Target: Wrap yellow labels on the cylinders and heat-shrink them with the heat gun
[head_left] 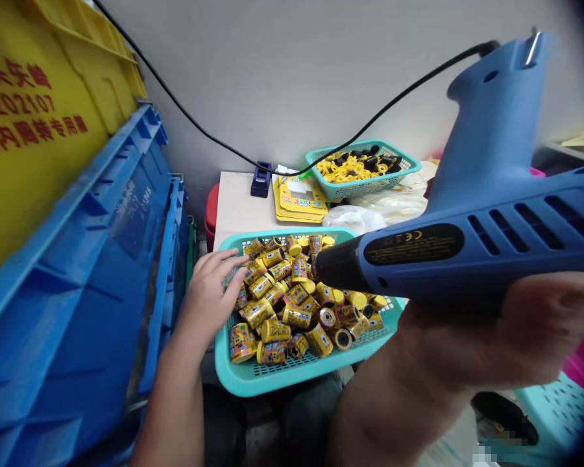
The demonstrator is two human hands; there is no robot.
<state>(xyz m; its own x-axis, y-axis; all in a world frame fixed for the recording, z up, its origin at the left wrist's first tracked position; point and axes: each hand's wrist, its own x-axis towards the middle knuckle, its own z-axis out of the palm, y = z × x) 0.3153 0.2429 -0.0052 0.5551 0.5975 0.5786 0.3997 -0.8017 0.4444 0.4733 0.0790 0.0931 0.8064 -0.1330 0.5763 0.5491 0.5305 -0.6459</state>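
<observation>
In the head view my right hand (511, 331) is wrapped round the body of a blue heat gun (418, 253). The gun is turned over, its handle upward, and its black nozzle points left above a turquoise basket (253, 387). Many small yellow printed canisters (296, 314) with yellow caps lie jumbled in that basket; a few show round ends with dark centres. My left hand (214, 292) rests at the basket's left side with fingers stretched over the nearest canisters, holding none.
A black cord (189, 120) runs from the gun's handle across the wall side. Blue and yellow crates (78, 259) rise on the left. Behind, a table (238, 207) bears yellow printed cards (299, 198), a tape dispenser (261, 179) and another basket (355, 189) of yellow and black parts.
</observation>
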